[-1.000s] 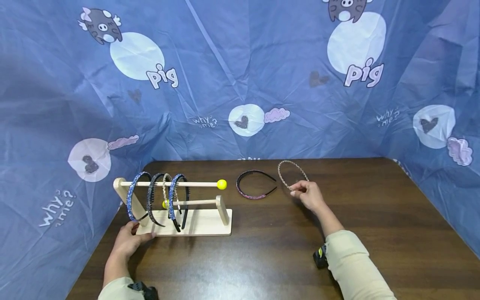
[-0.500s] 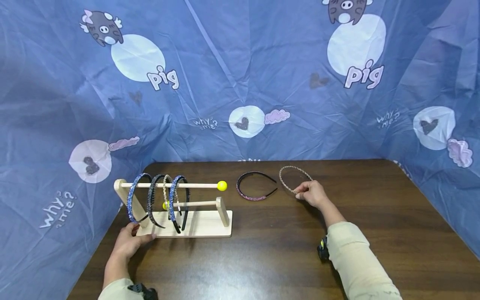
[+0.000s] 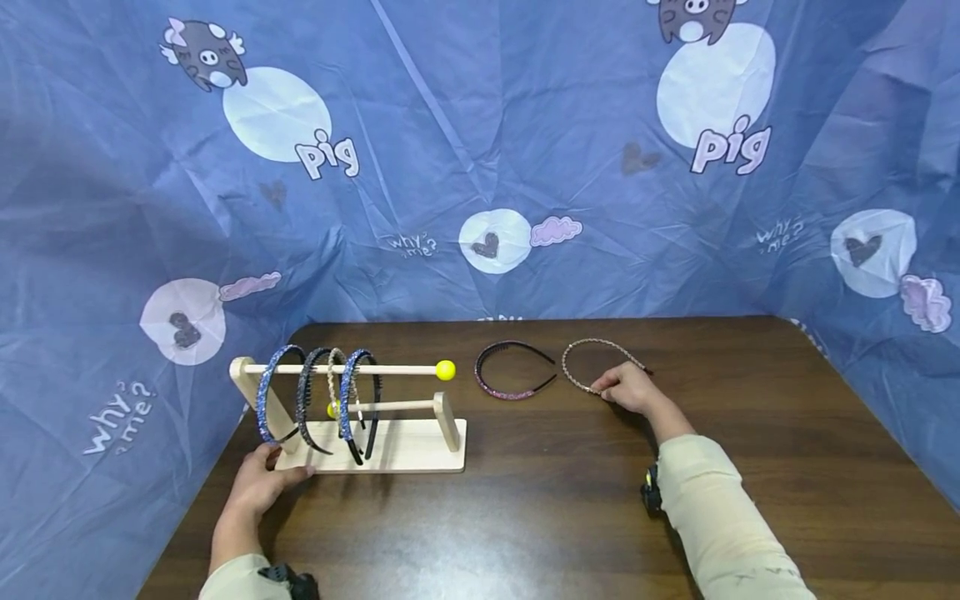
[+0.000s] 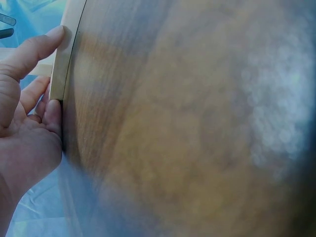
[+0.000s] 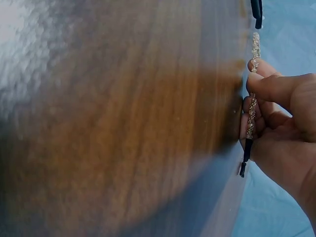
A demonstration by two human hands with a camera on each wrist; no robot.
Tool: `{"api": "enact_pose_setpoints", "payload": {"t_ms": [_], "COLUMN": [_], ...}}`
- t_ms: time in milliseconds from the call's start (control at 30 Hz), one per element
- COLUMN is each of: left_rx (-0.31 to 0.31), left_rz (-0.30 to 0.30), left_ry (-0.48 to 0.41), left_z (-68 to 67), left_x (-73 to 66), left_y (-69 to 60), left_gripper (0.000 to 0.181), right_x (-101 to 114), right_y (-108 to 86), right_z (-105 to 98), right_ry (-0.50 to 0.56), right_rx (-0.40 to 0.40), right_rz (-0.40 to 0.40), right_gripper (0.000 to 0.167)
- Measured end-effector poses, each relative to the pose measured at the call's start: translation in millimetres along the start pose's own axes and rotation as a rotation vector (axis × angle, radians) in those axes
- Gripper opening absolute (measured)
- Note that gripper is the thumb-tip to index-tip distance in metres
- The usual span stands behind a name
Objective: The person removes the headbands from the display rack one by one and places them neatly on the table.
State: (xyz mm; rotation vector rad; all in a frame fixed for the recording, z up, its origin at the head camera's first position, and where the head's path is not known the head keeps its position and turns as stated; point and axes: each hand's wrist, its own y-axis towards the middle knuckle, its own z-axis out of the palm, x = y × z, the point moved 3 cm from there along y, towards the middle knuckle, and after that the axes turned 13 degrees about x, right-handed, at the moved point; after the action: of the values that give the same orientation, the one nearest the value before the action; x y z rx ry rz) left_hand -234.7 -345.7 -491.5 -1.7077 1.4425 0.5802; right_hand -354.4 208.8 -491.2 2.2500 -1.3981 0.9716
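Observation:
In the head view a pale wooden headband stand [image 3: 408,446] is at the left of the table. My left hand [image 3: 257,483] grips its base at the near left corner; the left wrist view shows the thumb [image 4: 37,52] along the base edge and fingers at its end. Blue glittery, black and beaded headbands hang on the upper rod [image 3: 405,370]. To the right, my right hand [image 3: 628,389] pinches a gold beaded headband [image 3: 597,340] between thumb and fingers, low at the tabletop. Its black end tip [image 5: 243,169] shows below the hand in the right wrist view.
A black headband with pink glitter [image 3: 502,394] lies on the dark wooden table [image 3: 555,500] between the stand and my right hand. Yellow balls cap the rods, one ball [image 3: 446,370] at the upper rod's right end. A blue printed cloth [image 3: 420,167] hangs behind the table.
The gold beaded headband has tipped from raised to nearly flat on the table, as my right hand shifted slightly right. My left hand and the stand have stayed in place.

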Motion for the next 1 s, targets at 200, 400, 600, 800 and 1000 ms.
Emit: {"api": "enact_pose_setpoints", "payload": {"t_ms": [200, 400, 600, 800, 1000], "left_rx": [0.005, -0.003, -0.006, -0.002, 0.001], "left_rz": [-0.001, -0.002, 0.006, -0.007, -0.002], "left_ry": [-0.007, -0.010, 0.005, 0.011, 0.019], "left_z": [-0.4, 0.5, 0.5, -1.3, -1.3], "left_x": [-0.9, -0.7, -1.0, 0.8, 2.7], "left_y": [-0.2, 0.9, 2.1, 0.9, 1.2], "left_gripper": [0.077, 0.076, 0.075, 0.077, 0.076], "right_x": [1, -1, -1, 4, 21], "right_y": [3.3, 2.0, -2.1, -5.1, -11.5], "right_z": [1, -1, -3, 1, 2], "right_ry": [-0.012, 0.022, 0.039, 0.016, 0.101], "right_rx": [0.018, 0.029, -0.028, -0.111, -0.198], "right_rz": [0.006, 0.031, 0.043, 0.033, 0.013], "right_gripper": [0.015, 0.015, 0.016, 0.019, 0.026]}}
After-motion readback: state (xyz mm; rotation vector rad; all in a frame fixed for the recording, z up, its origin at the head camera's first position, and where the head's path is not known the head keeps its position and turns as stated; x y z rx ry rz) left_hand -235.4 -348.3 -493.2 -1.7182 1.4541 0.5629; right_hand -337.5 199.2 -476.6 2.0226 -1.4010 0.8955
